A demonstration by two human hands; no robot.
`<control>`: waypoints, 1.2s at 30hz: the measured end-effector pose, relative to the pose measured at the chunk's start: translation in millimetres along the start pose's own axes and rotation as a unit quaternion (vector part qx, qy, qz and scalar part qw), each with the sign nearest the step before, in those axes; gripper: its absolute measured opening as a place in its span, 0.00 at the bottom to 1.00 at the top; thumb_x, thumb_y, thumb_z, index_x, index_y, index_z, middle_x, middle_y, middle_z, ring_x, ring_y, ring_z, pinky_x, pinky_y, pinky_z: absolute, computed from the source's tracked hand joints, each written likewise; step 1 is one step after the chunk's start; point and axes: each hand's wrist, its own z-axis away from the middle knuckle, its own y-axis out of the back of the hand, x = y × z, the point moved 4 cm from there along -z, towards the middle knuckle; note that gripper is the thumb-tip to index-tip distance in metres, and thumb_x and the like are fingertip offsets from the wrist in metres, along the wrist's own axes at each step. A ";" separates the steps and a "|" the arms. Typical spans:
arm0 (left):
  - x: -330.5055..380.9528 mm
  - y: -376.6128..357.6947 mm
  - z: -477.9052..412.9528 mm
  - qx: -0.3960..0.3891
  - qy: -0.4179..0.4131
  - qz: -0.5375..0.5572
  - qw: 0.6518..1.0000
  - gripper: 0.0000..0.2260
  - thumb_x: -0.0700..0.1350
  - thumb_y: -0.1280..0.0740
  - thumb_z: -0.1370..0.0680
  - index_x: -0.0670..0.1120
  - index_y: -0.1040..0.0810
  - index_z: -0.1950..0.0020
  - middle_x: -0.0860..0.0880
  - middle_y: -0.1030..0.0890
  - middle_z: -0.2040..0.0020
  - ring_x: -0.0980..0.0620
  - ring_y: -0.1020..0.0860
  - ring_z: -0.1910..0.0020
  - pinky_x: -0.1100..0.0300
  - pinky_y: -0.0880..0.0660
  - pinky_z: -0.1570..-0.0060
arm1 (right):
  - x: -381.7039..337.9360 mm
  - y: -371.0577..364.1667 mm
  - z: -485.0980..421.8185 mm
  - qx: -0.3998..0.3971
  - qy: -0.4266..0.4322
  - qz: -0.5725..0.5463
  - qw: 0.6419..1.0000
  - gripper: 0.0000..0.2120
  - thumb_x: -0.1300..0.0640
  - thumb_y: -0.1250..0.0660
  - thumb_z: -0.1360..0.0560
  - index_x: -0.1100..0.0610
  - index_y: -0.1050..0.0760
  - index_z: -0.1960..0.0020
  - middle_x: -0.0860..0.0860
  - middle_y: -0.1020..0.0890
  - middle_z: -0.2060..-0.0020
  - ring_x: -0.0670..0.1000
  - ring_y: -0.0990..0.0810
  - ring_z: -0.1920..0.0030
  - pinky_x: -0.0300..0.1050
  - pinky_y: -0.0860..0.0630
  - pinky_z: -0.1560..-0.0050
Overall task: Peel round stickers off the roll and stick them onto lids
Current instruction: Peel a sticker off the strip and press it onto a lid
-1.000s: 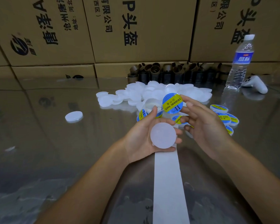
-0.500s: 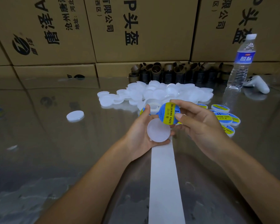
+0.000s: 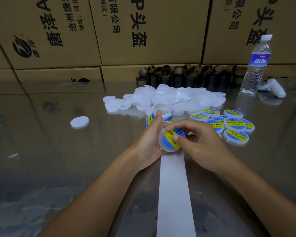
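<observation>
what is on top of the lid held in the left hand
A round blue and yellow sticker lies on the lid. The right hand's thumb and forefinger curl onto it, covering part of its print.

The table (image 3: 41, 151) is gleaming like polished metal, mirroring the boxes; the cardboard boxes (image 3: 152, 31) are showing a matt brown paper face; the heaped lids (image 3: 169, 98) are looking like frosted, translucent white plastic, smooth and dull; the round sticker (image 3: 167, 144) on the nearest lid (image 3: 161, 140) is shining faintly, slick blue-and-yellow print; the backing strip (image 3: 174, 185) is lying as plain matt white paper; the water bottle (image 3: 253, 72) is glinting as clear ribbed plastic; the controller (image 3: 275, 88) is looking like smooth white plastic.
</observation>
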 end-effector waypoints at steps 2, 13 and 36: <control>-0.1 -1.2 0.6 -0.008 0.001 0.000 1.000 0.29 0.61 0.56 0.19 0.46 0.23 0.41 0.41 0.23 0.37 0.45 0.25 0.38 0.46 0.32 0.33 | 0.4 -0.3 -0.2 -0.002 0.007 0.017 1.000 0.19 0.67 0.32 0.27 0.40 0.22 0.55 0.48 0.18 0.54 0.46 0.24 0.58 0.41 0.25 0.57; 1.4 -6.2 1.7 -0.028 -0.002 -0.014 1.000 0.31 0.61 0.58 0.19 0.40 0.27 0.37 0.35 0.26 0.35 0.43 0.27 0.39 0.45 0.33 0.33 | 5.0 0.1 -0.2 -0.014 -0.005 0.052 0.999 0.18 0.66 0.30 0.28 0.41 0.21 0.53 0.51 0.18 0.53 0.49 0.21 0.53 0.40 0.25 0.58; 1.6 -8.7 2.8 -0.022 -0.006 -0.031 0.999 0.33 0.60 0.57 0.19 0.36 0.33 0.30 0.36 0.26 0.37 0.42 0.26 0.38 0.45 0.33 0.33 | 11.8 1.3 -0.4 0.000 0.003 0.120 0.993 0.14 0.65 0.30 0.29 0.48 0.18 0.50 0.51 0.21 0.60 0.50 0.25 0.61 0.33 0.32 0.63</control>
